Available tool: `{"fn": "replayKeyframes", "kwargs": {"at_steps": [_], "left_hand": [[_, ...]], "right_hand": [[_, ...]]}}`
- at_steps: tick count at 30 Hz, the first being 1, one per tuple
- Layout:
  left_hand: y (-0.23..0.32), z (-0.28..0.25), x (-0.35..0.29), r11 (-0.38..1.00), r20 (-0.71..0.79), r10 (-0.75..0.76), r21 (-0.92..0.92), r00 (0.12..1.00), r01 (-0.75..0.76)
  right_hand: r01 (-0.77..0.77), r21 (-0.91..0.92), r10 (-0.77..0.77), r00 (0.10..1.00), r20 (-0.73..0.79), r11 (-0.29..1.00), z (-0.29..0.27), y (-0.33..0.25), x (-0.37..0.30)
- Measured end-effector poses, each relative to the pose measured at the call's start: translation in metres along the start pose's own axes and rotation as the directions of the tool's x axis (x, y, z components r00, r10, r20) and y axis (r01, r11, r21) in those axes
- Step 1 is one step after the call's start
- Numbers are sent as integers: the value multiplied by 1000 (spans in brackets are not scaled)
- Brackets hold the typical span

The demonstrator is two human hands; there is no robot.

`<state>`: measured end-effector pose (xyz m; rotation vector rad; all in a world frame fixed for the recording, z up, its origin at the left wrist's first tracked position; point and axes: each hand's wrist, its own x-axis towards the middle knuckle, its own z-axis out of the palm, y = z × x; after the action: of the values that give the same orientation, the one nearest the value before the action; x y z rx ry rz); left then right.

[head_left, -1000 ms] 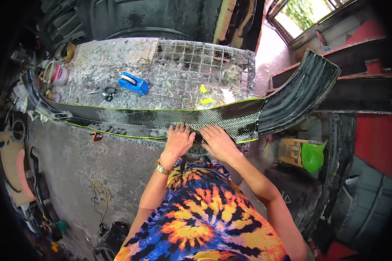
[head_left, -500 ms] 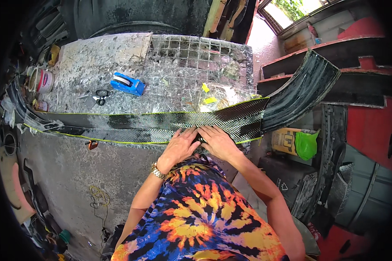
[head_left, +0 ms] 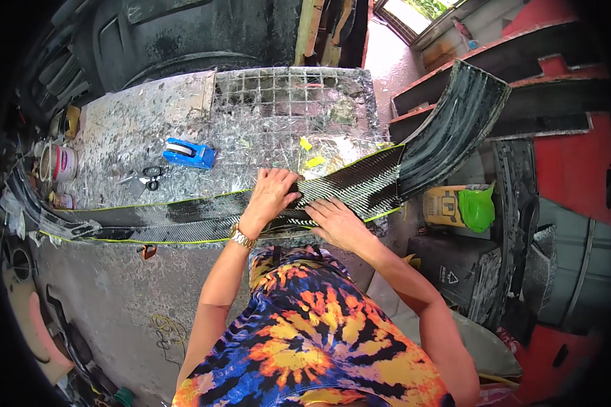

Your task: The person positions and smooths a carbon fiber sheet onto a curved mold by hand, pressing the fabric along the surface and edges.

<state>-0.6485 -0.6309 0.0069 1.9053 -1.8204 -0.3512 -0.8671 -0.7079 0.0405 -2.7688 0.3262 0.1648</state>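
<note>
A long strip of woven black carbon-fibre cloth (head_left: 217, 211), edged in yellow-green, lies along a curved dark mould (head_left: 458, 115) at the table's near side. My left hand (head_left: 270, 195) reaches across the strip to its far edge, fingers bent over that edge and thumb on the near side of them; the fingertips are partly hidden. To its right, my right hand (head_left: 338, 220) rests on the cloth by its near edge, fingers stretched out and nearly flat. Between and below the hands, the near edge looks slightly rumpled.
On the messy worktable (head_left: 142, 102) stand a blue tape dispenser (head_left: 195, 154), black-handled scissors (head_left: 152, 178) and a tub (head_left: 65, 163). Yellow scraps (head_left: 314, 162) lie beyond my right hand. A green bag (head_left: 477, 209) and a dark box (head_left: 451, 271) are at the right.
My left hand has moved from the cloth's near edge across to its far edge. The right hand stays flat on the cloth. The whole view has shifted slightly.
</note>
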Motion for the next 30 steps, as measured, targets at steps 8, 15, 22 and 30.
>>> {"fn": "replayKeyframes", "kwargs": {"at_steps": [8, 15, 22, 30], "left_hand": [[2, 23, 14, 995, -6, 66, -77, 998, -66], [9, 22, 28, 978, -15, 36, -204, 999, -38], [13, 28, 47, 972, -15, 29, -232, 999, -32], [12, 47, 67, 936, 63, 71, -349, 995, -45]], "right_hand": [[-15, -65, 11, 998, -59, 998, -7, 9, -17], [-56, -47, 54, 998, -43, 997, 1, 18, -15], [-52, -60, 50, 998, -34, 997, 1, 19, -10], [-42, 20, 42, 999, 5, 999, -1, 22, -13]]}}
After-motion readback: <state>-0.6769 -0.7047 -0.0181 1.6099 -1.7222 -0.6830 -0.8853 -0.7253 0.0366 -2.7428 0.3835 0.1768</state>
